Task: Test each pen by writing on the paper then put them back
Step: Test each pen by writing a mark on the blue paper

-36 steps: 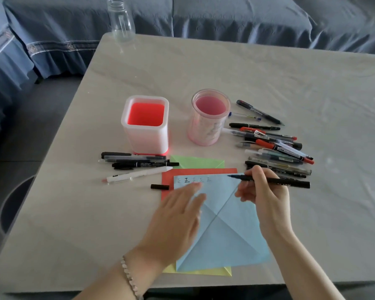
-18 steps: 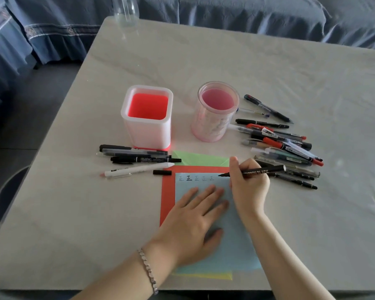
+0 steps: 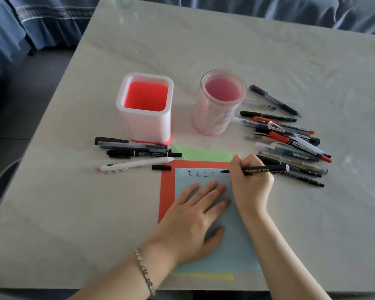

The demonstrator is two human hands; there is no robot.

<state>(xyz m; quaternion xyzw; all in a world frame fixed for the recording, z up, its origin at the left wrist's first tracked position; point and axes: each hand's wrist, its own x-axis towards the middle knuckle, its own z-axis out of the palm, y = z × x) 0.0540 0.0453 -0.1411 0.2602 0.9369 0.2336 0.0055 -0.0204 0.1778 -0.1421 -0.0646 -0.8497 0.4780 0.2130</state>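
My right hand point(image 3: 250, 180) grips a black pen point(image 3: 266, 169) whose tip touches the top edge of the light blue paper point(image 3: 238, 241), just right of a row of written characters point(image 3: 197, 174). Flat on the blue paper lies my left hand point(image 3: 193, 217), fingers spread. The pen's black cap point(image 3: 161, 167) lies left of the sheets. Red point(image 3: 166, 187), green point(image 3: 200, 153) and yellow point(image 3: 217, 276) sheets stick out from under the blue one. Several pens point(image 3: 290, 139) are heaped at the right; several more point(image 3: 136, 151) lie at the left.
A white square holder with a red inside point(image 3: 145, 109) and a round pink holder point(image 3: 220, 102) stand behind the paper. A clear bottle point(image 3: 126, 3) stands at the table's far edge. Blue sofa fabric point(image 3: 41, 20) borders the table.
My left hand came down flat on the blue paper, pressing its folded sheet flat. My right hand brought the pen tip leftward and down to the paper's top edge.
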